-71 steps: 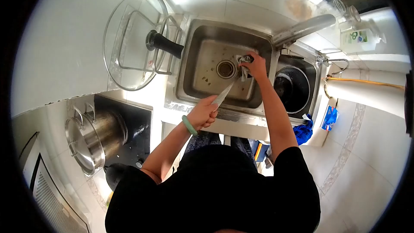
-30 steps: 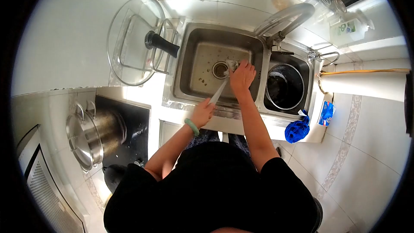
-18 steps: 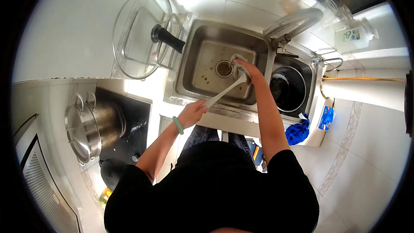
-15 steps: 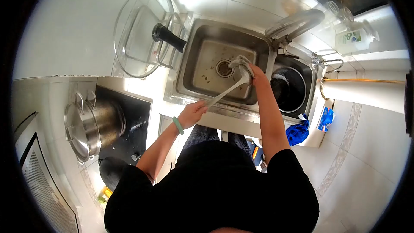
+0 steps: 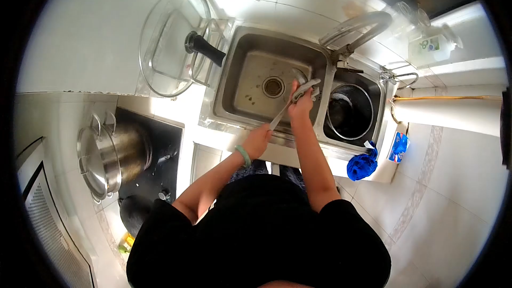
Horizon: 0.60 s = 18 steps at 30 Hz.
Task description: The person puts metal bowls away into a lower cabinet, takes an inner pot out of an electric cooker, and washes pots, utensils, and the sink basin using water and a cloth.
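Observation:
My left hand is closed around the end of a metal ladle's handle, over the front rim of the sink. The rounded ladle head points toward the back, right of the drain. My right hand grips a grey cloth, pressed to the ladle near its head; the fingers partly hide where cloth and metal meet. Over the smaller right basin, the faucet arches, and a black pan sits in that basin.
At the left, a glass lid with a black handle leans on a rack. A steel pot stands by the black cooktop. A blue cloth and a blue packet lie at the counter's right edge.
My right hand has moved slightly left and toward me along the ladle with the cloth, exposing the ladle head. My left hand has shifted a little right with the handle, which now stands steeper.

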Available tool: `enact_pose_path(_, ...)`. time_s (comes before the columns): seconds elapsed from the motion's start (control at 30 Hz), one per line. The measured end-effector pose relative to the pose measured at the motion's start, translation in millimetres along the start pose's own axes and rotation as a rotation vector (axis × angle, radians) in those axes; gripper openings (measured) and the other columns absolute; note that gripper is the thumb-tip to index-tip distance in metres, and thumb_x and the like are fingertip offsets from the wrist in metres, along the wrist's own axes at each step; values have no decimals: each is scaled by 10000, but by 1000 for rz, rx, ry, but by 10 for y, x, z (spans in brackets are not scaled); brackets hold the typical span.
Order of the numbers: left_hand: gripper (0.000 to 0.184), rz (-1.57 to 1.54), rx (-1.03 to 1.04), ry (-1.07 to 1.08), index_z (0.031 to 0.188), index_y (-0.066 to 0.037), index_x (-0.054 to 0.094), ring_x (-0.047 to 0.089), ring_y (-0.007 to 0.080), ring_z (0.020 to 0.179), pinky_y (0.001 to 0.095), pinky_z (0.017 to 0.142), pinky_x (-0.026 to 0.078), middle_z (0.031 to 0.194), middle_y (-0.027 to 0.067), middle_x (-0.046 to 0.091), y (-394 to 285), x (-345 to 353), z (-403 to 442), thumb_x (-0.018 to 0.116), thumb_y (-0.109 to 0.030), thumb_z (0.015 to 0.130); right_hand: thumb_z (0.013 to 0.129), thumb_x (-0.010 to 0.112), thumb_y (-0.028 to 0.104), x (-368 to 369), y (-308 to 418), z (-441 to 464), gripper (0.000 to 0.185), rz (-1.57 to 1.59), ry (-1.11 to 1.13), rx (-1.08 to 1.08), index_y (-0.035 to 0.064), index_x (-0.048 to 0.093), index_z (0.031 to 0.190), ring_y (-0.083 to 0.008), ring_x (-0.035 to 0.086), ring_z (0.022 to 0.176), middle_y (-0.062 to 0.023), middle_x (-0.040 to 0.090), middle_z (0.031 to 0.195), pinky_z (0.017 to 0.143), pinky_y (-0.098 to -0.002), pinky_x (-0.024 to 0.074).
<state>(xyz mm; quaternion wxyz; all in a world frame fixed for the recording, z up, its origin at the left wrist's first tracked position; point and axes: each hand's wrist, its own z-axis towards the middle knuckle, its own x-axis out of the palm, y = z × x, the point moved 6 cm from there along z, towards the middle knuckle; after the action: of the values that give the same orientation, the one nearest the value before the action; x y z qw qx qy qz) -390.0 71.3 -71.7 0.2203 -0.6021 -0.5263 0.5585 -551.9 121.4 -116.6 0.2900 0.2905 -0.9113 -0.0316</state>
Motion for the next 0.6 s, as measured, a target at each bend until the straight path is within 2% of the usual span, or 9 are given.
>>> enact_pose_path(0.07,208,-28,7,75,980,-17,443,519,405,709,429,629,407,745,227,532,-65,142,56,382,-197,896,929,392,253,-68,156,62,246,-472,235,-232,42,512,976,-157,550,571,-104,585,778,452,-220,446)
enact_pose_path(0.17,227,-5,-16,187,1014,-12,424,512,410,713,440,641,406,736,233,531,-268,270,94,380,-201,895,925,409,248,-103,401,-151,228,-460,235,-291,44,512,922,-99,462,475,-74,551,666,400,-196,359)
enact_pose_path(0.23,234,-23,57,197,1028,-12,418,520,386,666,432,611,410,722,220,534,-319,410,158,378,-196,889,920,419,232,-215,528,-310,220,-492,286,-305,34,515,906,-100,463,484,-65,544,671,422,-215,379)
enact_pose_path(0.3,243,-44,131,201,1043,-13,412,527,361,620,425,580,414,709,206,537,-477,521,261,377,-192,882,914,440,177,-374,626,-411,206,-564,315,-334,-26,479,916,-157,499,520,-121,564,681,454,-262,390)
enact_pose_path(0.37,312,-138,-92,370,1108,-1,399,531,285,526,391,492,414,688,168,552,-613,655,380,397,-183,855,910,434,151,-517,670,-540,193,-556,274,-326,-31,482,953,-169,528,575,-123,575,717,494,-267,418)
enact_pose_path(0.47,438,-198,-217,461,1206,37,317,522,233,472,362,432,410,661,164,555,-720,868,491,414,-159,827,898,418,109,-681,824,-526,197,-549,235,-282,-38,489,1010,-194,569,676,-125,591,784,568,-286,462)
enact_pose_path(0.5,438,-200,-226,453,1206,37,317,522,233,472,362,432,410,661,164,555,-777,930,535,414,-159,827,889,410,92,-740,923,-454,210,-543,232,-257,-40,492,1030,-207,582,721,-126,596,815,602,-299,477)
enact_pose_path(0.57,533,-157,-257,630,1245,112,210,534,246,487,367,443,430,666,193,557,-886,1163,563,419,-136,823,841,355,35,-921,1238,-132,240,-690,205,-278,-31,517,1006,-212,565,714,-119,588,878,644,-340,484)
enact_pose_path(0.6,533,-158,-262,625,1245,112,210,534,246,487,367,443,430,666,193,557,-914,1235,586,419,-136,823,847,367,68,-948,1379,-18,220,-677,205,-260,-21,510,989,-209,549,675,-106,577,841,610,-324,478)
